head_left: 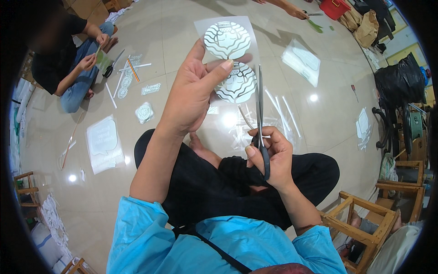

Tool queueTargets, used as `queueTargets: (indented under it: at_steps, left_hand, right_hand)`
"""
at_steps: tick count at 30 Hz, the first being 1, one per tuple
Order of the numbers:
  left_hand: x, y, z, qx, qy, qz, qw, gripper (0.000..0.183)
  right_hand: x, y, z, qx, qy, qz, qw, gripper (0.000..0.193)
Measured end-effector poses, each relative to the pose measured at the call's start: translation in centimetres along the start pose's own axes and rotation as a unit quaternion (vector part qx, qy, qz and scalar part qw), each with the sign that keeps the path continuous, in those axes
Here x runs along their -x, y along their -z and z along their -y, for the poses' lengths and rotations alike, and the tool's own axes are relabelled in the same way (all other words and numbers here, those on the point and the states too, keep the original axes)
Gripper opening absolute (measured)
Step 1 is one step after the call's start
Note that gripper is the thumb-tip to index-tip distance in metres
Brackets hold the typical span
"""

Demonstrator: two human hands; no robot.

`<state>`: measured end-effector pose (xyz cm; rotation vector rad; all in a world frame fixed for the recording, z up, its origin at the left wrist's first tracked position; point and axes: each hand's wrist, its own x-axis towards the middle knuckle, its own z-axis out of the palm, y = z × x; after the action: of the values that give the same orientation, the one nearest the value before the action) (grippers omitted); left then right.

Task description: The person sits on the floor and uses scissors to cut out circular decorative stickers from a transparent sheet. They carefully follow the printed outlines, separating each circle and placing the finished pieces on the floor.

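My left hand (196,86) pinches a clear sticker sheet (228,41) between thumb and fingers, raised above the floor. Two round white designs with dark wavy lines show on it, one over the other. In my right hand (276,155) is a pair of scissors (261,109) with black handles, its blades pointing up along the sheet's right edge. The blades look nearly closed; whether they touch the sheet I cannot tell. Below the sheet, white offcut strips (239,130) lie scattered on the floor in front of my crossed legs.
Sticker sheets lie at the left (105,141) and far right (301,61). A person (68,59) sits at the far left holding a green piece, black-handled scissors (109,68) nearby. Another person's hand (296,11) is at the top. A wooden stool (360,223) stands at the lower right.
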<state>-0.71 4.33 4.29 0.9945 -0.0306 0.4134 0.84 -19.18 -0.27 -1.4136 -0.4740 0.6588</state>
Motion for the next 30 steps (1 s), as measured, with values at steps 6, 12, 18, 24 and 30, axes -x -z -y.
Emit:
queueTargets:
  at_steps: [6, 12, 18, 24, 30]
  left_hand:
    - [0.1, -0.3, 0.3, -0.002, 0.017, 0.009, 1.0, 0.055]
    - [0.0, -0.3, 0.4, -0.009, 0.014, 0.005, 1.0, 0.055]
    - [-0.1, -0.3, 0.4, 0.012, 0.011, -0.013, 1.0, 0.057]
    - [-0.3, 0.4, -0.2, -0.06, -0.033, -0.045, 0.997, 0.061]
    - [0.1, 0.7, -0.5, -0.138, -0.033, -0.033, 0.989, 0.065]
  right_hand:
    - [-0.2, 0.3, -0.3, -0.012, 0.047, 0.011, 0.999, 0.04]
    - [-0.1, 0.2, -0.1, -0.001, 0.024, -0.009, 1.0, 0.039]
    - [0.1, -0.2, 0.0, 0.014, 0.013, -0.029, 0.999, 0.036]
    - [0.0, -0.6, -0.5, 0.057, 0.017, -0.035, 0.998, 0.033]
    - [0.1, -0.8, -0.2, 0.01, 0.02, -0.023, 0.999, 0.036]
